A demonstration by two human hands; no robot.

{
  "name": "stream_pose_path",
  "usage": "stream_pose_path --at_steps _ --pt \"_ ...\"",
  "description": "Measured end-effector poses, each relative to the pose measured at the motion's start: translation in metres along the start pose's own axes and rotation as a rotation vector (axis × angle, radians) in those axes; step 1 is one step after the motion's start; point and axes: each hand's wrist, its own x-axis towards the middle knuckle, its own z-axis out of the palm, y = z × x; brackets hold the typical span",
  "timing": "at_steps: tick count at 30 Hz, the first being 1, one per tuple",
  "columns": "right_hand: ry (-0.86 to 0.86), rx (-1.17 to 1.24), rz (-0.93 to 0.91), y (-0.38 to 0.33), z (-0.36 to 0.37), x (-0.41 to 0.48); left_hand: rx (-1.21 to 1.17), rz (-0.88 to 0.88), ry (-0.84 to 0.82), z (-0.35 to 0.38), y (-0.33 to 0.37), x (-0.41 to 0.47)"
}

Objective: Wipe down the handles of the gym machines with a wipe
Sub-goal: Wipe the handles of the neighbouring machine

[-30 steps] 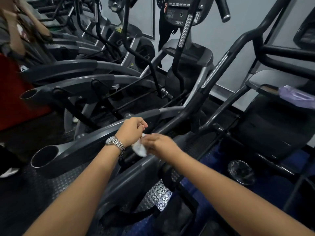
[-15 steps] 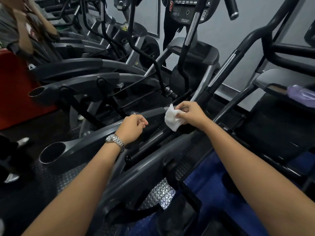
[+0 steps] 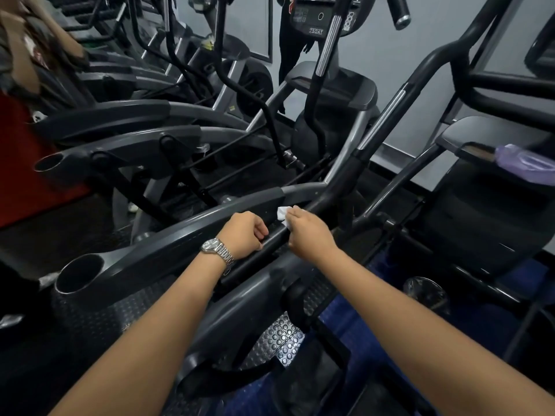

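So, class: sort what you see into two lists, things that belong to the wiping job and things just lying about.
Job:
wipe
right hand, holding the wipe
left hand, fist by the bar
black bar

Lying about:
purple bottle
console
watch

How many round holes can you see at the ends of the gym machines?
2. One open tube end is lower left near the left arm; another is higher, at far left. More may be hidden.

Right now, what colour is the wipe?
White; the wipe shows in the right hand, head view.
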Motion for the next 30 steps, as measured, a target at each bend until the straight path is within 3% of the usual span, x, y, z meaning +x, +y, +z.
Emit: stream_pose_path --at_steps 7,15,21,30 --pt "-0.074 0.112 -0.144 -0.022 0.007 -0.021 -0.071 -0.023 0.03 -0.001 -0.003 -0.001" --pt "-0.073 0.014 0.088 0.034 -0.015 0.012 -0.134 -0.049 0.082 0.004 -0.012 -0.007" --pt "-0.076 0.141 -0.047 0.011 -0.009 -0.013 -0.157 -0.029 0.115 0.008 -0.015 -0.011" --pt "-0.136 -0.009 0.137 0.046 -0.022 0.019 -0.186 -0.027 0.134 0.011 -0.017 -0.016"
